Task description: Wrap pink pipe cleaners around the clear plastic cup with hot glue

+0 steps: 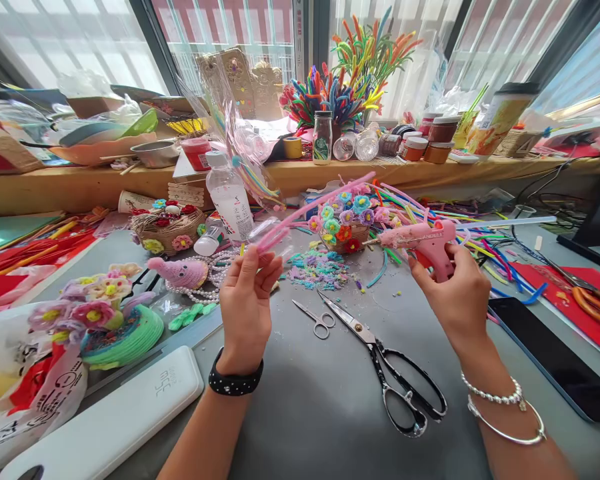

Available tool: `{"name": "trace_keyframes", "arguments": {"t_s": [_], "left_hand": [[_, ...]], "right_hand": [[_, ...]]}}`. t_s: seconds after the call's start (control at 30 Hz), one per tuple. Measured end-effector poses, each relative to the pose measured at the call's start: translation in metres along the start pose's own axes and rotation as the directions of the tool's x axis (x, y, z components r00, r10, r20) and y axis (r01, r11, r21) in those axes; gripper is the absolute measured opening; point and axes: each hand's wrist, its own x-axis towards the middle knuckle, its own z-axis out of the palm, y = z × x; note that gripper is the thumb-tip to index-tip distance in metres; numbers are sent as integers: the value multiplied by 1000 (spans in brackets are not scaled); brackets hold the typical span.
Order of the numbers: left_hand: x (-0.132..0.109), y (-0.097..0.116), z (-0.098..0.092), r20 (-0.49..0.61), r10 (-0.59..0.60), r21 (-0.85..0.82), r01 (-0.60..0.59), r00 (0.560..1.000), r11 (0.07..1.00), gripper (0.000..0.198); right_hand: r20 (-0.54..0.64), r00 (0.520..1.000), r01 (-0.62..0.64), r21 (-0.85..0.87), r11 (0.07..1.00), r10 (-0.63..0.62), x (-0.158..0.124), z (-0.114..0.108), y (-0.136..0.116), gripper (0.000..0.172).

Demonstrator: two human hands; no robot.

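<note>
My left hand (250, 303) is raised over the table with its thumb and fingers pinched on long pink pipe cleaners (316, 203), which slant up to the right. A bit of yellow shows at the fingertips. In my right hand (453, 293) is a pink hot glue gun (420, 241), its nozzle pointing left and a clear glue stick (510, 223) jutting from its back. Nozzle and pipe cleaners are apart. Behind them stands a basket of fuzzy flowers (347, 213). Small scissors (317, 320) and large black-handled scissors (380, 353) lie between my forearms.
A white power bank-like device (115, 413) and a green base with fuzzy flowers (123, 337) are at left. Fuzzy clippings (320, 269) lie mid-table. A plastic bottle (230, 197) leans behind my left hand. A phone (555, 357) lies right of my right wrist.
</note>
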Motion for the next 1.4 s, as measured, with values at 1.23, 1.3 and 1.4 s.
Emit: {"name": "trace_keyframes", "arguments": {"t_s": [1.23, 1.3, 1.4], "left_hand": [[-26, -4, 10, 147, -241, 118, 225, 959, 967, 24], [-25, -4, 10, 152, -264, 109, 249, 953, 962, 24], [-24, -4, 9, 157, -280, 101, 267, 947, 958, 22]], "right_hand": [[513, 838, -508, 858, 74, -186, 20, 15, -107, 21], [506, 840, -498, 862, 91, -197, 21, 16, -106, 21], [495, 841, -487, 869, 92, -217, 21, 16, -106, 22]]}}
